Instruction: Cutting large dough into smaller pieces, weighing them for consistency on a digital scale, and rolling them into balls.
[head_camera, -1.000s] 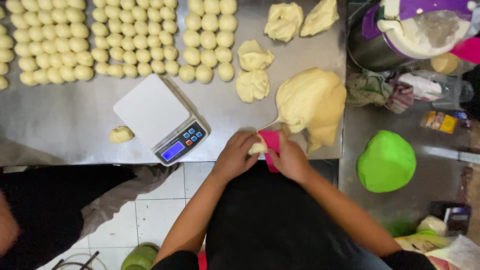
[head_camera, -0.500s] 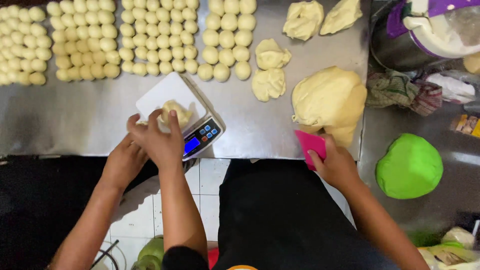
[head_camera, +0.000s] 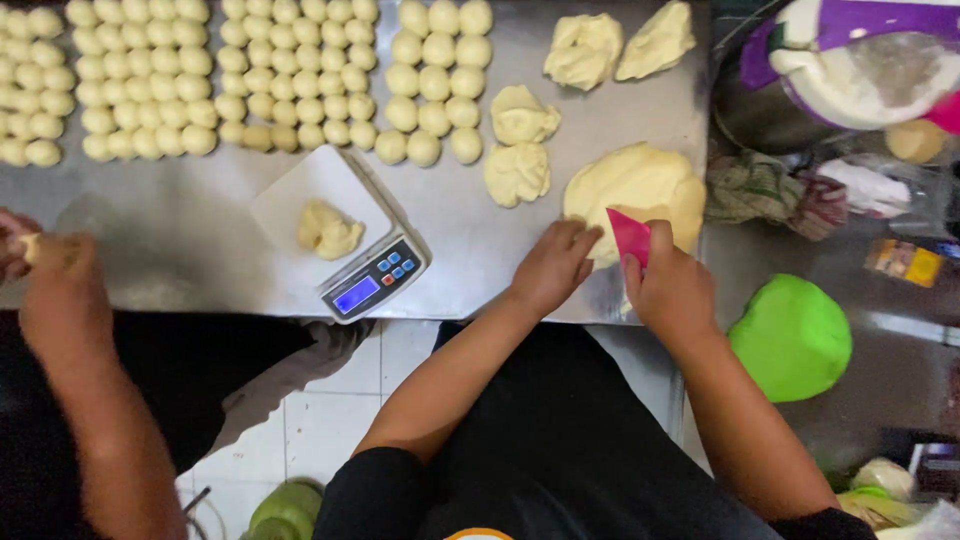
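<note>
My left hand (head_camera: 553, 268) rests its fingertips on the near edge of a large pale yellow dough mass (head_camera: 640, 180) and pinches it. My right hand (head_camera: 672, 287) grips a pink plastic scraper (head_camera: 629, 235), whose blade is pressed into the same near edge. A small torn dough piece (head_camera: 327, 228) lies on the white platform of a kitchen scale (head_camera: 370, 285) to the left, with neither of my hands on it.
Rows of small dough balls (head_camera: 150, 80) cover the far part of the steel table (head_camera: 470, 270). Several rough dough lumps (head_camera: 520, 150) lie nearby. A co-worker's hands (head_camera: 45, 265) work at the left edge. A green lid (head_camera: 792, 335) and a mixer bowl (head_camera: 850, 70) are on the right.
My left hand left the scale, where the dough piece stays, and moved right to the large dough. My right hand brought the scraper up onto the dough's edge. The co-worker's hands moved left.
</note>
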